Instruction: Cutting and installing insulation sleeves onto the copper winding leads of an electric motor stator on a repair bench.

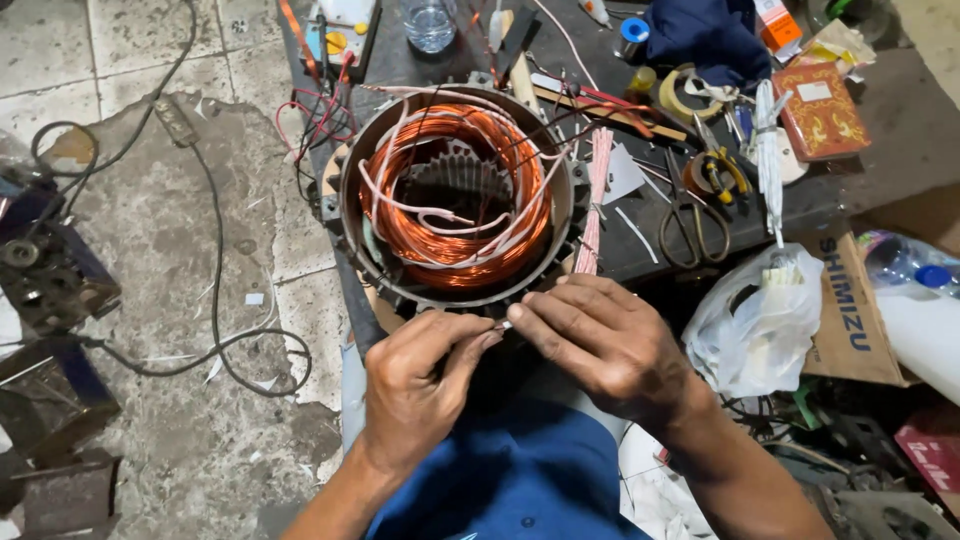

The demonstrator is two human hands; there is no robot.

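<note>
A round metal motor stator (352,230) lies on a dark workbench, with copper wire coils (440,245) wound inside and pale sleeved leads looping over them. In front of the stator's near rim, my left hand (415,385) and my right hand (600,345) meet. Both pinch a small pale sleeved wire end (505,324) between thumb and fingertips. A bundle of pinkish strips (592,205) stands just beyond my right hand.
Scissors (690,220), yellow-handled pliers (722,172), tape rolls, a red box (822,110) and a white cord bundle lie at right on the workbench (650,250). A plastic bag (755,320) and a cardboard box sit at right. Cables and metal parts cover the tiled floor (180,300) at left.
</note>
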